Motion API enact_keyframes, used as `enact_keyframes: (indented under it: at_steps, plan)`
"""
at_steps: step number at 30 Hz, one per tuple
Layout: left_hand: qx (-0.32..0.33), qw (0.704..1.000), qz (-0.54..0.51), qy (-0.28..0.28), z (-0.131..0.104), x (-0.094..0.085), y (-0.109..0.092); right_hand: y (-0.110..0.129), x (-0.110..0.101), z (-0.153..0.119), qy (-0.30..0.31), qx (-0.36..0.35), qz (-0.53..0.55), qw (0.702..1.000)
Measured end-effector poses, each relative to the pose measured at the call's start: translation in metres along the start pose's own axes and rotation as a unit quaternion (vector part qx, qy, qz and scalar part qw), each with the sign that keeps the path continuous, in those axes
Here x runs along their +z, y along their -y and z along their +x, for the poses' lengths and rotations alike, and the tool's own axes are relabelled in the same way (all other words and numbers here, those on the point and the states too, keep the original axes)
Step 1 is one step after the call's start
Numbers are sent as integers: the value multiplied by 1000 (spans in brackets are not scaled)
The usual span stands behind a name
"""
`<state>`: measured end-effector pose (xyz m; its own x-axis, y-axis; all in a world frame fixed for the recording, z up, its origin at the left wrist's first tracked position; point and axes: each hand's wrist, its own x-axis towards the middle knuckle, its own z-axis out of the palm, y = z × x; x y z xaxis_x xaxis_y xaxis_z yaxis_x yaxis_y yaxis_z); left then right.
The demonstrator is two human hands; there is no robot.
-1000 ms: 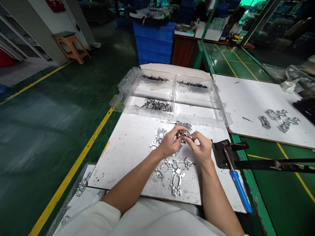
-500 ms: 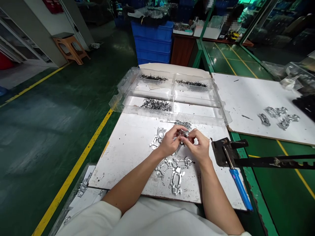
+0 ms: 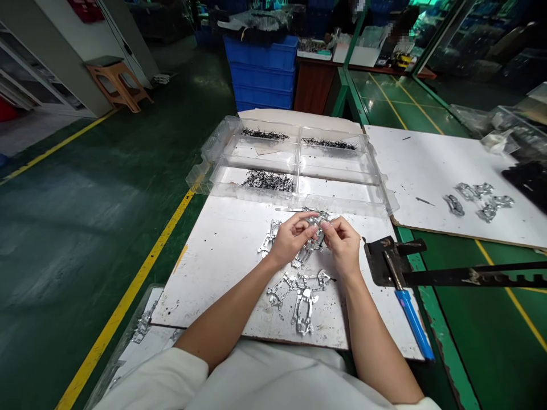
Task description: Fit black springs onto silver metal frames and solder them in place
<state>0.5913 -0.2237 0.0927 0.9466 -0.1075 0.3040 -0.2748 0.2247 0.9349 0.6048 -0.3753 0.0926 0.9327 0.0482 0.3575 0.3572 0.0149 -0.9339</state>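
Observation:
Over the middle of the white board [image 3: 213, 259], my left hand [image 3: 289, 238] is closed on a small silver cast-metal frame [image 3: 315, 221]. My right hand [image 3: 344, 244] meets it from the other side, thumb and fingertips pinched by the frame's edge; what sits in that pinch is too small to make out. Below the fingers lies another metal frame [image 3: 301, 259]. One more metal frame [image 3: 268, 239] shows left of my left hand, partly covered. Nearer to me, several similar metal frames [image 3: 304, 312] lie in a loose group between my forearms.
Beyond my hands stands a clear plastic tray [image 3: 298, 165] with heaps of thin black pieces [image 3: 268, 180]. At right are a blue-handled tool [image 3: 413, 323] and a black metal bracket [image 3: 380, 262]. More metal frames [image 3: 487, 213] lie on the right-hand board. Blue crates [image 3: 262, 74] stand behind.
My hands have drawn slightly apart at the fingertips, and more of the metal frames between and below them shows. The whole view has shifted a little.

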Motion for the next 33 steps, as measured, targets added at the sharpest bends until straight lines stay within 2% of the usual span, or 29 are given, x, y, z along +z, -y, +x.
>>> enact_keyframes:
  at_steps: [3, 7, 10, 13, 19, 24, 28, 33]
  plan:
    - [4, 998, -21, -62, 3, -2, -1, -2, -1, 1, 56, 50, -6, 997]
    - [26, 991, -24, -132, 5, -3, -2, -3, 1, 0, 123, 44, -44, 990]
    - [19, 988, -23, -154, 6, -2, -1, -5, 5, -1, 134, 38, -50, 989]
    - [6, 987, -26, -160, 6, -2, 1, -8, 8, -3, 118, 42, -49, 991]
    - [-34, 990, -43, -132, 4, -2, 3, -11, 7, -3, 92, 46, -44, 994]
    - [-64, 989, -55, -120, 5, -4, 10, -9, 7, -4, 74, 35, -95, 992]
    - [-106, 979, -152, -84, 7, -6, 11, -8, 3, -5, 98, 20, -46, 994]
    - [-135, 959, -248, -31, 7, -9, 2, -11, -3, -2, 51, -19, -55, 997]
